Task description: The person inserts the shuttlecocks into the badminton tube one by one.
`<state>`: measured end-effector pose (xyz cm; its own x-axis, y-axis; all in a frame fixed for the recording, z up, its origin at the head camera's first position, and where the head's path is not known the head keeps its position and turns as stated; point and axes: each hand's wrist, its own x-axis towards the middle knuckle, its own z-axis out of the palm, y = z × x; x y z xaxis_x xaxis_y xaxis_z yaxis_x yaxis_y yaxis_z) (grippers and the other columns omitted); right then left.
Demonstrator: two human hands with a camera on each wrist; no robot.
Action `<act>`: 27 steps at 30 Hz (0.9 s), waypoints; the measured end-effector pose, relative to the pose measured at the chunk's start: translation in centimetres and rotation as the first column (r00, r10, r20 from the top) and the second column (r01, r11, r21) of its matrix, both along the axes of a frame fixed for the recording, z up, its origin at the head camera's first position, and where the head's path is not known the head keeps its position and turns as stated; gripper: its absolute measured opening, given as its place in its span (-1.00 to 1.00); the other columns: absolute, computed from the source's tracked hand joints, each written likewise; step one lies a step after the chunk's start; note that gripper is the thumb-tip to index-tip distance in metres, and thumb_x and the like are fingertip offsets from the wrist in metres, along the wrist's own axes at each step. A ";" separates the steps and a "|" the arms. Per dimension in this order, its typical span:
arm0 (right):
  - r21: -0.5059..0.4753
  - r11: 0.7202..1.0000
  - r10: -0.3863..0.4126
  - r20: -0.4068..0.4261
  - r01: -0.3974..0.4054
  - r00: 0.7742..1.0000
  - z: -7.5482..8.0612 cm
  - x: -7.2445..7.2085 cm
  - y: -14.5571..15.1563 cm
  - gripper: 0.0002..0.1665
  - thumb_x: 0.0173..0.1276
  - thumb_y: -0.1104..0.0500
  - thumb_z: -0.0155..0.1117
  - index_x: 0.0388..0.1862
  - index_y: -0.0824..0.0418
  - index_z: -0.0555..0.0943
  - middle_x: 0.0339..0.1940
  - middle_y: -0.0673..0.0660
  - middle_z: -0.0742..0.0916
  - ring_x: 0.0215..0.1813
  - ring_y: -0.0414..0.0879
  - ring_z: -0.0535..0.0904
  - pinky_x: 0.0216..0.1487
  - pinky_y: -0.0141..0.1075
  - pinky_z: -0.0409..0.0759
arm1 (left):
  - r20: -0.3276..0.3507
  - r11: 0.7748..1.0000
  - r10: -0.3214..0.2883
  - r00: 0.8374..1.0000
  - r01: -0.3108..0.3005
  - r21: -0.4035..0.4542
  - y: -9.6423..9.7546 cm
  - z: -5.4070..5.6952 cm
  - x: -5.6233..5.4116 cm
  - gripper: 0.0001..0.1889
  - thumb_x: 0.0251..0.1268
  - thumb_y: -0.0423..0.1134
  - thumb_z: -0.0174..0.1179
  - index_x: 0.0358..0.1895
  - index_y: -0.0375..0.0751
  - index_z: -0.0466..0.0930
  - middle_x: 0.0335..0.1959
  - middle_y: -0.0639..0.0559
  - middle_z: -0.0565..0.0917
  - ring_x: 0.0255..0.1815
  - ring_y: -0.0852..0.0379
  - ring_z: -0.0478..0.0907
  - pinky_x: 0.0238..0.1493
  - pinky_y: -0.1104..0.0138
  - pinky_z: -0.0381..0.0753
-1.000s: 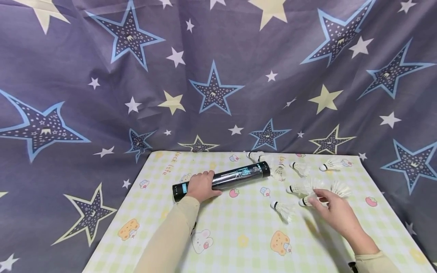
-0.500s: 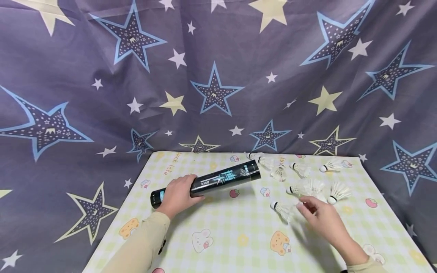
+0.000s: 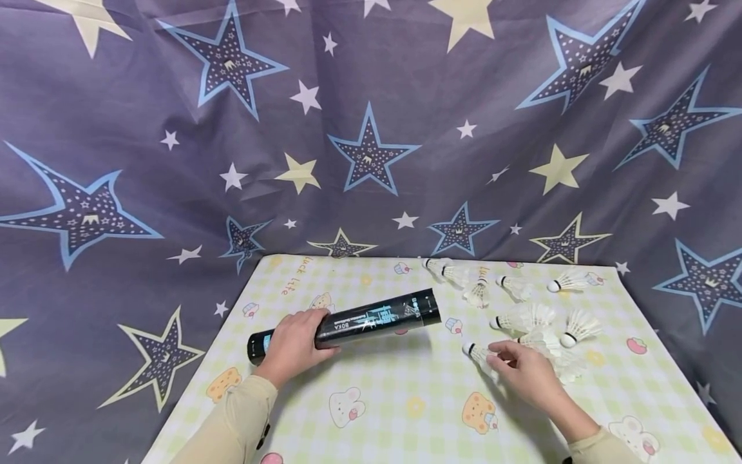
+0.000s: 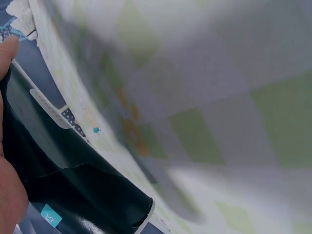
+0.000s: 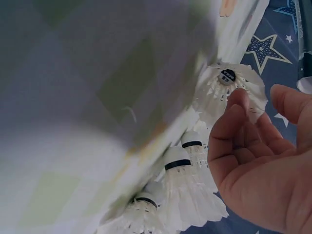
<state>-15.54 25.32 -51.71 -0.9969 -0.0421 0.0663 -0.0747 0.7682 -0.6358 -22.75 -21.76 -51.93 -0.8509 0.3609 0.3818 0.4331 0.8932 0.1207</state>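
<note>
My left hand [image 3: 298,341] grips a black shuttlecock tube [image 3: 379,319] round its left part, fingers over the top. The tube lies tilted, its right end raised above the cloth with a shadow beneath it. In the left wrist view its dark wall [image 4: 92,185] shows beside the palm [image 4: 9,195]. My right hand [image 3: 527,374] reaches over a white feather shuttlecock [image 3: 474,352], fingertips at its feathers. In the right wrist view, the thumb [image 5: 285,100] stands apart from the bent fingers, with that shuttlecock's feather skirt [image 5: 207,100] just behind them.
Several more shuttlecocks lie right of centre, among them one at the back [image 3: 568,281], one further right [image 3: 580,327] and a cluster [image 3: 524,317] close behind my right hand. A checked cloth [image 3: 417,432] covers the table; a starred curtain [image 3: 498,84] hangs behind.
My left hand has drawn the tube left and nearer me, its right end tilted up. My right hand has moved left from the cluster to the front shuttlecock.
</note>
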 end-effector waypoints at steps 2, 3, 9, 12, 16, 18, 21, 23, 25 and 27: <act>0.005 1.000 -0.011 0.014 0.011 1.000 -0.1 -0.1 0.0 -0.65 0.51 0.02 0.42 0.16 0.15 0.76 -0.18 0.02 0.86 -0.18 -0.15 0.78 -0.13 -0.26 0.68 | -0.005 1.000 -0.003 1.000 0.003 -0.003 0.1 -0.2 0.1 -0.10 -0.08 0.31 0.66 0.32 -0.08 0.58 0.14 -0.04 0.79 0.07 -0.08 0.75 0.16 -0.02 0.68; 0.001 1.000 -0.022 0.020 0.022 1.000 -0.2 -0.1 0.0 -0.65 0.51 0.02 0.41 0.16 0.15 0.77 -0.16 0.03 0.86 -0.16 -0.12 0.78 -0.12 -0.25 0.68 | -0.007 1.000 -0.003 1.000 0.003 -0.003 0.1 -0.2 0.1 -0.10 -0.08 0.31 0.65 0.32 -0.08 0.58 0.13 -0.04 0.79 0.07 -0.07 0.75 0.16 -0.02 0.69; -0.067 0.991 -0.113 -0.003 0.112 0.994 0.1 -0.5 -0.1 -0.72 0.50 0.09 0.43 0.10 0.17 0.80 -0.08 0.13 0.87 -0.13 -0.16 0.73 -0.11 -0.36 0.64 | 0.012 1.000 0.002 1.000 -0.002 0.030 0.3 -0.8 0.5 -0.10 -0.08 0.31 0.65 0.33 -0.06 0.58 0.13 -0.03 0.80 0.10 -0.07 0.76 0.16 -0.02 0.69; -0.113 0.983 -0.153 -0.073 0.145 0.986 1.2 -0.6 -0.4 -0.76 0.48 0.14 0.45 0.05 0.18 0.82 -0.13 0.15 0.88 -0.21 -0.29 0.67 -0.16 -0.45 0.62 | 0.012 0.999 0.011 1.000 -0.011 0.034 0.4 -1.1 0.6 -0.10 -0.10 0.31 0.66 0.33 -0.04 0.59 0.14 -0.01 0.79 0.12 -0.05 0.76 0.16 -0.02 0.69; -0.253 0.953 -0.216 -0.183 0.166 0.959 3.6 -0.6 -1.0 -0.83 0.48 0.20 0.46 -0.04 0.22 0.83 -0.27 0.12 0.86 -0.35 -0.40 0.58 -0.31 -0.49 0.57 | 0.002 0.999 0.022 1.000 -0.022 0.042 0.4 -1.1 0.9 -0.09 -0.13 0.30 0.68 0.33 -0.03 0.59 0.16 0.00 0.79 0.13 -0.05 0.75 0.17 -0.02 0.68; -0.334 0.926 -0.256 -0.214 0.176 0.943 4.7 -0.4 -1.5 -0.86 0.46 0.22 0.47 -0.07 0.23 0.83 -0.34 -0.03 0.83 -0.38 -0.40 0.56 -0.35 -0.50 0.54 | 0.000 0.998 0.028 1.000 -0.028 0.048 0.4 -1.1 1.0 -0.09 -0.14 0.30 0.68 0.32 -0.03 0.60 0.16 0.00 0.79 0.12 -0.04 0.75 0.17 -0.02 0.68; -0.427 0.884 -0.305 -0.214 0.191 0.928 6.0 0.0 -2.4 -0.86 0.45 0.24 0.48 -0.07 0.24 0.82 -0.36 -0.17 0.81 -0.37 -0.41 0.60 -0.35 -0.53 0.56 | -0.005 0.998 0.037 0.999 -0.036 0.054 0.5 -1.3 1.1 -0.10 -0.13 0.29 0.69 0.31 -0.02 0.60 0.15 0.02 0.79 0.08 -0.02 0.75 0.15 0.01 0.67; -0.454 0.869 -0.315 -0.203 0.196 0.927 6.3 0.2 -3.0 -0.84 0.43 0.25 0.50 -0.04 0.23 0.81 -0.34 -0.26 0.80 -0.32 -0.44 0.63 -0.29 -0.56 0.58 | -0.014 0.998 0.036 0.999 -0.035 0.059 0.7 -1.6 1.2 -0.12 -0.14 0.27 0.70 0.30 -0.01 0.61 0.13 0.03 0.79 0.07 -0.02 0.75 0.13 0.02 0.66; -0.460 0.868 -0.307 -0.200 0.187 0.931 6.3 0.2 -3.4 -0.80 0.43 0.25 0.50 -0.01 0.23 0.80 -0.31 -0.17 0.84 -0.29 -0.46 0.65 -0.25 -0.57 0.60 | -0.025 0.998 0.030 0.999 -0.029 0.062 0.9 -1.8 1.3 -0.13 -0.15 0.25 0.70 0.28 0.00 0.61 0.12 0.04 0.79 0.07 -0.01 0.75 0.14 0.02 0.66; -0.464 0.870 -0.289 -0.204 0.168 0.935 6.2 0.2 -3.7 -0.77 0.42 0.26 0.51 0.03 0.24 0.78 -0.31 -0.05 0.87 -0.29 -0.46 0.66 -0.23 -0.57 0.60 | -0.037 0.998 0.021 0.999 -0.019 0.065 1.1 -1.9 1.3 -0.14 -0.16 0.24 0.71 0.27 0.00 0.62 0.11 0.04 0.80 0.07 -0.02 0.75 0.16 0.01 0.66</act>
<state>-15.34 21.57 -45.53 -0.9189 0.2779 0.2801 -0.1392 0.4360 -0.8891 -21.42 -20.68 -53.82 -0.8422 0.3178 0.4355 0.4206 0.8926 0.1621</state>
